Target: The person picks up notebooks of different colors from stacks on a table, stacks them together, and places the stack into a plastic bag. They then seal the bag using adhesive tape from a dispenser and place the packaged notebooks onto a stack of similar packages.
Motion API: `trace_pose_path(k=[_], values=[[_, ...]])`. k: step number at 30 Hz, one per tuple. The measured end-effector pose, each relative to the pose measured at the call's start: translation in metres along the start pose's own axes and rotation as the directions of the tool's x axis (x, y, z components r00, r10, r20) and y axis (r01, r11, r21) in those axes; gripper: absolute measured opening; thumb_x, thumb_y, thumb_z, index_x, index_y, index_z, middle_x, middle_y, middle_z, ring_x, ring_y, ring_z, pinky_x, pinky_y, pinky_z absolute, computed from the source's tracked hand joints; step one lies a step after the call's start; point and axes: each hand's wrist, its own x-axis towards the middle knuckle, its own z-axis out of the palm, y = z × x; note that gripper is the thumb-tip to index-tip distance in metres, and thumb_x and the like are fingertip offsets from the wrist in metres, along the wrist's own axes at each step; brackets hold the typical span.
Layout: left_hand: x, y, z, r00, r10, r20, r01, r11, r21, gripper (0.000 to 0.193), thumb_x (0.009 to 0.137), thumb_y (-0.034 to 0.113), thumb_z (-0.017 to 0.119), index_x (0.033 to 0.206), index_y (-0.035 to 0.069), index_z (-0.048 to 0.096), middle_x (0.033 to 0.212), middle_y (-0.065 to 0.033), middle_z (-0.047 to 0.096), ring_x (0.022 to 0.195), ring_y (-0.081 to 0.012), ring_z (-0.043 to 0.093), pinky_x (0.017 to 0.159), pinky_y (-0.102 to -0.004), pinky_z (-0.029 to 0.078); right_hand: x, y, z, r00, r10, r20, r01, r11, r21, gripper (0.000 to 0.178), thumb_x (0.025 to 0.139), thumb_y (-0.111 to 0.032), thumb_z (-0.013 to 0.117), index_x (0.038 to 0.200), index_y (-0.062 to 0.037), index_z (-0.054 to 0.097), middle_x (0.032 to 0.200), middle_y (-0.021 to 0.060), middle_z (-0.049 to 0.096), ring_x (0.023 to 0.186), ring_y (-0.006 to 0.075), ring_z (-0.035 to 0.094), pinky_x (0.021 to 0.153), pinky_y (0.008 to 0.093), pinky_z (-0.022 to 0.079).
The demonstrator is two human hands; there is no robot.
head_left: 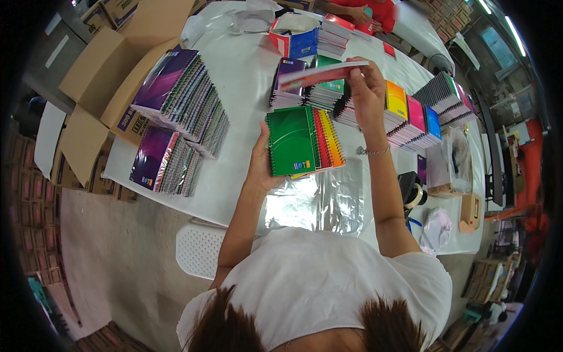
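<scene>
My left hand [261,158] is closed on the left edge of a fanned set of spiral notebooks. On top lies a green notebook [291,144]; red and yellow ones [332,141] show their edges to its right. Higher up, my right hand [365,88] pinches a thin reddish notebook [321,75], seen nearly edge-on and a little blurred. It hangs above stacks of purple notebooks [287,66] and green notebooks [334,89]. Below the fanned set, a sheet of clear, shiny plastic [319,202] lies on the white table [231,76].
Tall stacks of purple-covered notebooks [170,82] stand at left beside an open carton [97,82]. Yellow, magenta and blue stacks [413,117] stand at right, near a tape dispenser [413,190]. A white stool [199,251] is at lower left. A person in red [378,13] works across the table.
</scene>
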Motion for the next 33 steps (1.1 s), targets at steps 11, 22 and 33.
trace_pose_path(k=[11, 22, 33], values=[[-0.017, 0.014, -0.003, 0.953, 0.301, 0.018, -0.301, 0.951, 0.070, 0.069, 0.099, 0.057, 0.053, 0.141, 0.004, 0.047, 0.131, -0.0153, 0.060, 0.118, -0.0269, 0.062, 0.100, -0.0420, 0.053, -0.094, -0.018, 0.059, 0.684, -0.307, 0.662, 0.730, 0.288, -0.620, 0.045, 0.070, -0.012, 0.076, 0.115, -0.0120, 0.074, 0.098, 0.0036, 0.071, 0.094, 0.0221, 0.067, 0.083, 0.0361, 0.052], [-0.021, 0.018, -0.027, 0.948, 0.259, -0.185, -0.262, 0.965, 0.008, 0.046, 0.093, 0.018, 0.067, 0.132, -0.001, 0.054, 0.125, -0.0149, 0.064, 0.112, -0.0266, 0.065, 0.096, -0.0424, 0.055, 0.002, 0.126, 0.041, 0.934, 0.037, 0.355, 0.285, 0.523, -0.803, 0.052, 0.082, -0.001, 0.069, 0.133, -0.0038, 0.058, 0.130, 0.0230, 0.060, 0.123, 0.0384, 0.055, 0.104, 0.0447, 0.044], [-0.036, 0.022, -0.045, 0.926, 0.262, -0.271, -0.244, 0.965, 0.100, 0.047, 0.093, 0.024, 0.069, 0.131, 0.001, 0.055, 0.127, -0.0130, 0.063, 0.114, -0.0262, 0.064, 0.097, -0.0451, 0.054, -0.015, 0.111, 0.034, 0.975, 0.015, 0.220, 0.167, 0.599, -0.783, 0.031, 0.088, 0.006, 0.057, 0.116, -0.0009, 0.068, 0.105, 0.0176, 0.072, 0.095, 0.0293, 0.070, 0.080, 0.0374, 0.054]])
